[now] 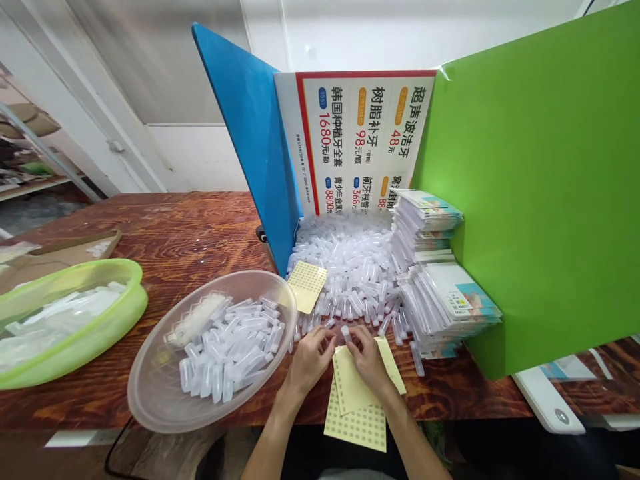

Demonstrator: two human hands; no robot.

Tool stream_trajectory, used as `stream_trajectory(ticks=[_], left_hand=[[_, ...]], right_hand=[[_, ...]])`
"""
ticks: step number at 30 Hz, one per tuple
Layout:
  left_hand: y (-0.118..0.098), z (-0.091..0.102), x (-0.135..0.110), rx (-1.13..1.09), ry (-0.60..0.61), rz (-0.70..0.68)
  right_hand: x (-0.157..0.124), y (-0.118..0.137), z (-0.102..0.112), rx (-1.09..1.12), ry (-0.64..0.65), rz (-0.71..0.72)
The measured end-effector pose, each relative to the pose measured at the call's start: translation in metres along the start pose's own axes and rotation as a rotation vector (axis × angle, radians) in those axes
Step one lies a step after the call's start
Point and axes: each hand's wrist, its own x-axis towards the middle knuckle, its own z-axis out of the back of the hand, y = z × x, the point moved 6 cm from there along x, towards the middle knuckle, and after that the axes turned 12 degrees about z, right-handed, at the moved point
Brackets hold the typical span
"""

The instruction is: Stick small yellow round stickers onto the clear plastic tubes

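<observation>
Small clear tube (345, 331) (translucent plastic) is pinched between closed fingertips of left hand (311, 357) and right hand (369, 359).

The wooden table (190, 227) is reddish-brown with dark swirling grain. Left of the round clear plastic bowl (150, 400) sits a translucent lime-green plastic basin (107, 327); right of the bowl are a flat blue board (250, 133), a bright green board (540, 187), a red-bordered white poster (360, 140), small clear plastic tubes (350, 267), teal-printed white cards (440, 297), and dot-gridded pale yellow sticker sheets (356, 427).
</observation>
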Motion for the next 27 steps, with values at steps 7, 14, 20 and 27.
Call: stream_trajectory(ticks=[7, 14, 20, 27], left_hand=[[-0.007, -0.001, -0.002, 0.035, -0.112, -0.171], [-0.006, -0.007, -0.001, 0.138, -0.115, -0.226], [-0.003, -0.009, -0.001, 0.223, -0.113, -0.229], [-0.006, -0.009, -0.001, 0.276, -0.146, -0.244]], right_hand=[[0.001, 0.013, -0.004, -0.013, 0.064, 0.047], [0.000, 0.013, -0.006, -0.043, 0.075, 0.071], [0.000, 0.014, -0.007, -0.055, 0.088, 0.068], [0.000, 0.015, -0.006, -0.055, 0.082, 0.065]])
